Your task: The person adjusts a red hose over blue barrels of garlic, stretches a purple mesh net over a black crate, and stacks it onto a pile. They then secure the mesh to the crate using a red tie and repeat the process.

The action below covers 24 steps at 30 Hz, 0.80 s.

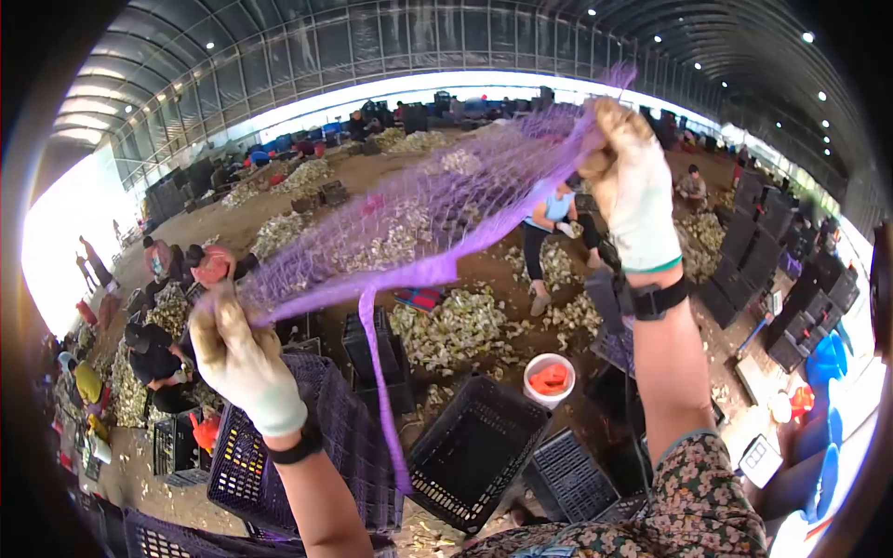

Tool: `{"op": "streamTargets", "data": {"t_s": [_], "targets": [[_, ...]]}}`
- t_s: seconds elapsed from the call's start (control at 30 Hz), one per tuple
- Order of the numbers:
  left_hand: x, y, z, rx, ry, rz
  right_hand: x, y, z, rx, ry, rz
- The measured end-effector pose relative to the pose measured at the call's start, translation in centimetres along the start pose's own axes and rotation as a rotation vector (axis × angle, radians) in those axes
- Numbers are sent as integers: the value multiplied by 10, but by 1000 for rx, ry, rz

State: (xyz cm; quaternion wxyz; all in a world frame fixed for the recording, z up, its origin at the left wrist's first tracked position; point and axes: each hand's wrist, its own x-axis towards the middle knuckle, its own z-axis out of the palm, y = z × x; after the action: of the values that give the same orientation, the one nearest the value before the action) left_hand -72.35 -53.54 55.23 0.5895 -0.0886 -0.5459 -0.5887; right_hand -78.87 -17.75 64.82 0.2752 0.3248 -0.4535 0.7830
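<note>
A purple mesh net bag (419, 219) is stretched out in front of me between both hands. My left hand (240, 358), in a dirty white glove, grips its lower left end. My right hand (633, 191), also gloved, is raised high and grips the upper right end. A purple drawstring (389, 400) hangs down from the bag's lower edge toward the crates. Each wrist wears a black band.
Below stand a purple crate (260, 446) and black crates (474, 451), plus a white bucket (550, 378) with something red in it. Piles of pale husks (456, 330) cover the dirt floor. Several people work around the piles. Stacked black crates (753, 251) line the right side.
</note>
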Motion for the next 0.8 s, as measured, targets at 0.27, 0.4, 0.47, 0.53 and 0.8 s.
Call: {"op": "streamTargets", "data": {"t_s": [0.27,0.4,0.47,0.53,0.8], "targets": [[-134,-7,-81,-22,-92,-379,-77,143,-38,196,346,249],[-171,-14,-105,-68,44,-546,-109,190,-65,-37,346,337],[-182,-7,-106,-5,-231,-557,-117,207,-60,50,359,407],[-180,-3,-93,-14,-736,-361,-126,213,-41,127,447,532],[-133,-36,-28,-165,-339,-874,-141,214,15,207,89,638]]}}
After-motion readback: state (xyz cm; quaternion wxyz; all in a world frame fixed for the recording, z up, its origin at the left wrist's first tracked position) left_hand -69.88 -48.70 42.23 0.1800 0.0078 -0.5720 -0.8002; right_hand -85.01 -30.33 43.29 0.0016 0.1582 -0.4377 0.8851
